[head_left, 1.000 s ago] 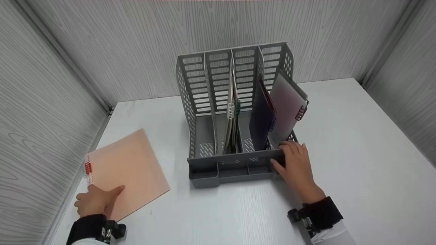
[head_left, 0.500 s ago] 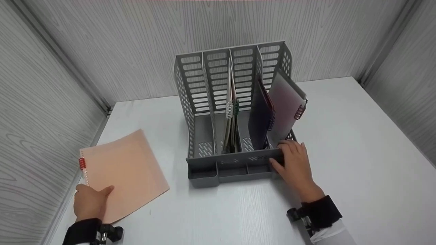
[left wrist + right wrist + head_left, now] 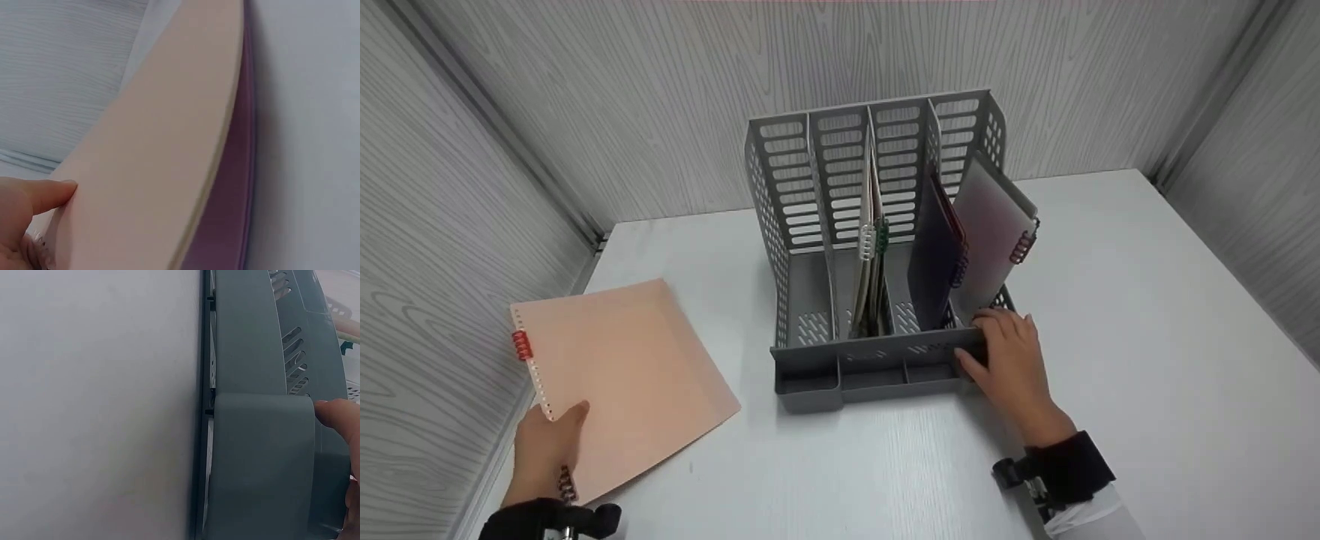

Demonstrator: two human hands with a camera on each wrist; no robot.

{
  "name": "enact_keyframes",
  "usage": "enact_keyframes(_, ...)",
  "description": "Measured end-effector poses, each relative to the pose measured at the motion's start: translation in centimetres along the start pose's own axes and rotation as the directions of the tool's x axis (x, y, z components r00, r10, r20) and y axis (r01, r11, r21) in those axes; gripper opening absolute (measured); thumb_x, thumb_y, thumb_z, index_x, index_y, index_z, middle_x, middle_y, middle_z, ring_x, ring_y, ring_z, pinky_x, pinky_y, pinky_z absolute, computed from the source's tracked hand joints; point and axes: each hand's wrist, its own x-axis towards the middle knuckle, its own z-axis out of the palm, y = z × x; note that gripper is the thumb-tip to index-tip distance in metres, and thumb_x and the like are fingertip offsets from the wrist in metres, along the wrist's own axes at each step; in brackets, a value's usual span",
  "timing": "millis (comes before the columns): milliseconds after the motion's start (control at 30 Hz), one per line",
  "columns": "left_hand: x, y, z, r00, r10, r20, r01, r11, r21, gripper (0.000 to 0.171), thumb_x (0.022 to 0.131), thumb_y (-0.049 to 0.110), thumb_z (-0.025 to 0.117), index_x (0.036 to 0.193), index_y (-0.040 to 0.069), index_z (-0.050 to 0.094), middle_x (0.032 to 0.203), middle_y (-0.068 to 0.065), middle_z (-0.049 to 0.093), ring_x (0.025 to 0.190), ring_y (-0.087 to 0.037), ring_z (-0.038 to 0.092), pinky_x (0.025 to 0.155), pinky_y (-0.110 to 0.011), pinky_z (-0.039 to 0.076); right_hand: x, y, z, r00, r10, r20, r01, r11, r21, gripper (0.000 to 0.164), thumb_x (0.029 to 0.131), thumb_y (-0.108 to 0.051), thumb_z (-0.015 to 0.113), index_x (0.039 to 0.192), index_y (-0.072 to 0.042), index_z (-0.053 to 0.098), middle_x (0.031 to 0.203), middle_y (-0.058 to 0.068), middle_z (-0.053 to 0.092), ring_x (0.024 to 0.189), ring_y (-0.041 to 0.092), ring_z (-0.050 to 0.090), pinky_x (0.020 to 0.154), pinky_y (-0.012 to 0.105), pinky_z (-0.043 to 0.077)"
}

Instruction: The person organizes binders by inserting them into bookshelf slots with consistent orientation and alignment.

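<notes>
My left hand [image 3: 538,454] pinches the left edge of a peach-covered loose-leaf notebook [image 3: 622,360], thumb on top. A red ring clip [image 3: 522,345] sits on its punched edge, and a dark ring clip [image 3: 567,484] shows by the wrist. In the left wrist view the peach cover [image 3: 146,129] bows up, apart from a purple layer [image 3: 233,185] beneath. My right hand [image 3: 1012,364] grips the front right corner of a grey desk file organizer [image 3: 877,345]. Its thumb is on the front wall; some fingertips are hidden behind the rim.
Thin notebooks with white and green rings [image 3: 867,262] stand in the second compartment. Farther right are a dark purple notebook [image 3: 928,259] and a frosted notebook [image 3: 988,232] leaning right. White wood-grain panels [image 3: 840,52] enclose the white table [image 3: 847,472] on three sides.
The peach notebook's punched edge has moved left and away from me, turning and lifting, while my left hand has slid slightly left. My right hand and the organizer stay put.
</notes>
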Motion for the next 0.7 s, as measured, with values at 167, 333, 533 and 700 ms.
enact_keyframes(167,-0.2,0.4,-0.5,0.99,-0.017,0.137,0.034,0.992,-0.119,0.068,0.097,0.037,0.037,0.144,-0.006,0.014,0.146,-0.032,0.016,0.134,-0.045,0.015,0.107,-0.055,0.014,0.0,0.0,0.0,1.0,0.001,0.004,-0.001,1.0,-0.001,0.042,0.081,-0.026,0.073,0.11,0.0,0.056,0.123,0.016,0.052,0.121,0.033,0.039,0.105,0.058,0.016)
enact_keyframes(333,-0.8,0.7,-0.6,0.986,-0.022,0.163,0.064,0.965,-0.253,0.065,0.099,0.033,0.038,0.148,0.001,0.009,0.13,-0.017,0.049,0.118,-0.028,0.048,0.098,-0.042,0.037,0.0,0.0,-0.1,1.0,0.005,0.011,-0.005,1.0,0.002,0.042,0.081,-0.025,0.073,0.11,0.0,0.056,0.123,0.016,0.052,0.121,0.034,0.039,0.105,0.057,0.015)
enact_keyframes(533,-2.3,2.2,-0.8,0.998,-0.012,0.055,0.033,0.917,-0.397,0.058,0.098,0.029,0.045,0.146,0.005,0.023,0.079,0.021,0.055,0.073,0.002,0.056,0.065,-0.019,0.048,0.0,0.0,0.0,1.0,0.006,0.012,-0.006,1.0,0.004,0.043,0.081,-0.025,0.073,0.111,0.0,0.055,0.123,0.016,0.052,0.121,0.033,0.039,0.105,0.057,0.015)
enact_keyframes(700,-4.0,4.8,-0.8,0.998,-0.006,-0.06,-0.026,0.856,-0.517,0.051,0.097,0.03,0.049,0.141,0.01,0.035,0.09,0.015,0.056,0.079,0.0,0.056,0.067,-0.016,0.046,0.0,0.1,0.0,1.0,0.001,-0.001,-0.001,1.0,0.003,0.043,0.08,-0.025,0.074,0.11,0.0,0.055,0.122,0.017,0.053,0.12,0.034,0.04,0.104,0.058,0.017)
